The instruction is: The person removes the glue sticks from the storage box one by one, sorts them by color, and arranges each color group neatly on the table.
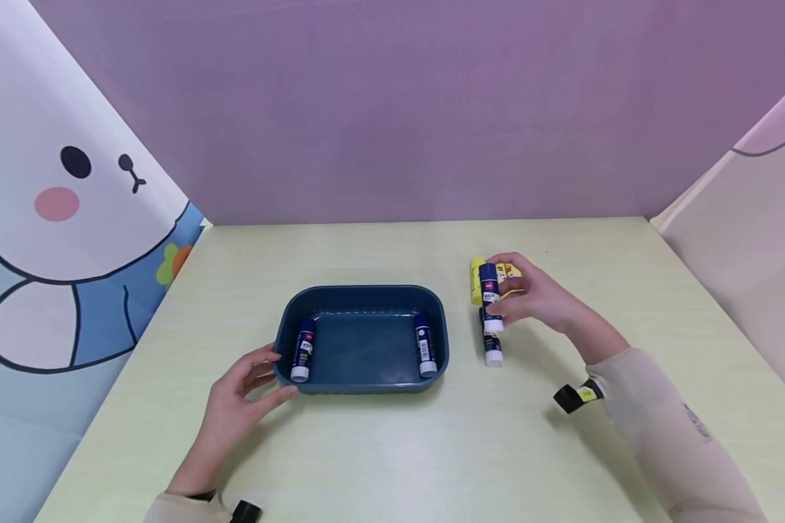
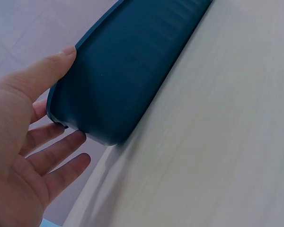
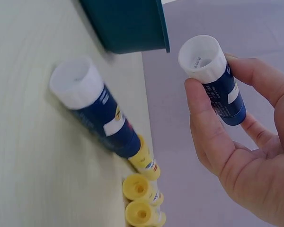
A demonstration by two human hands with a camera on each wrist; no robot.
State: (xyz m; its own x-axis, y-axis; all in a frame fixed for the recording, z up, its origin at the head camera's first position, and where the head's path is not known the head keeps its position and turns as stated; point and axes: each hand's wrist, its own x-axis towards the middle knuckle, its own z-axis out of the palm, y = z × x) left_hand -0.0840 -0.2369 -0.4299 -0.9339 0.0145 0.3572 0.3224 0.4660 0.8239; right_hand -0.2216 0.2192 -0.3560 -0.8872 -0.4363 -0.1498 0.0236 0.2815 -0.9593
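Observation:
My right hand (image 1: 530,294) pinches a dark blue glue stick (image 1: 489,294) with a white end, thumb on one side and fingers on the other. Below it on the table lies another blue glue stick (image 1: 493,350), partly covered by the held one in the head view. Yellow glue sticks (image 3: 137,187) lie just behind, partly hidden by the hand. My left hand (image 1: 238,396) holds the left end of a dark teal plastic tray (image 1: 360,388), thumb at the near corner and fingers by the end rim. Inside the tray are two blue glue sticks, one left (image 1: 303,350) and one right (image 1: 424,345).
The pale wooden table (image 1: 392,457) bears the tray and glue sticks. A purple panel (image 1: 419,109) rises behind it. On the left is a wall with a cartoon animal (image 1: 52,240), and a pale wall (image 1: 752,254) stands on the right.

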